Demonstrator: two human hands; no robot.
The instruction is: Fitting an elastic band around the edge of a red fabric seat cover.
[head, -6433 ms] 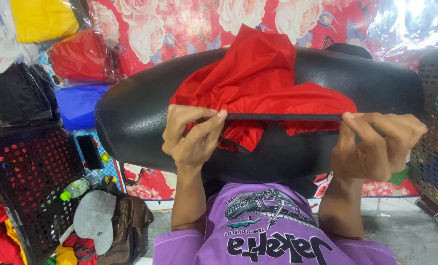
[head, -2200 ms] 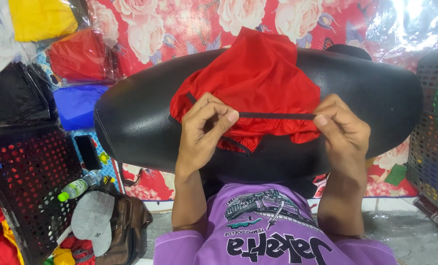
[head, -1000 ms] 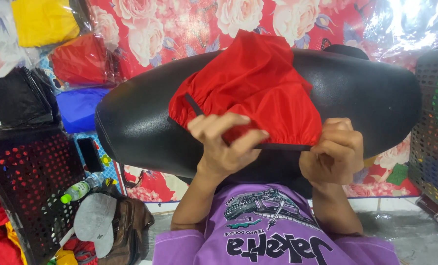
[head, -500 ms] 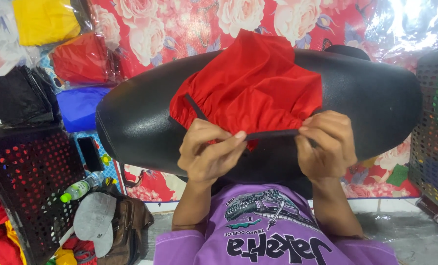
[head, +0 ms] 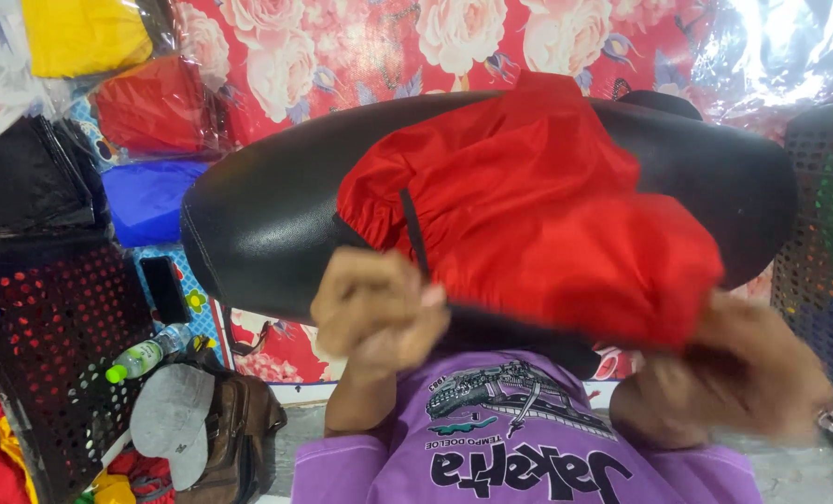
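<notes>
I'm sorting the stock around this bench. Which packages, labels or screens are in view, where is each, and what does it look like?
Yellow cloth pack: top left, clear plastic wrap.
Red cloth pack: beneath the yellow one, clear wrap.
Blue pack: below the red one, flat.
Phone: left of the black cushion, dark screen.
Bottle: lower left, clear, green cap, pale label.

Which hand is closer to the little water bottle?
The left hand. It sits at the garment's near edge, right of the bottle and a bit higher. The right hand, blurred, is far over on the other side.
</notes>
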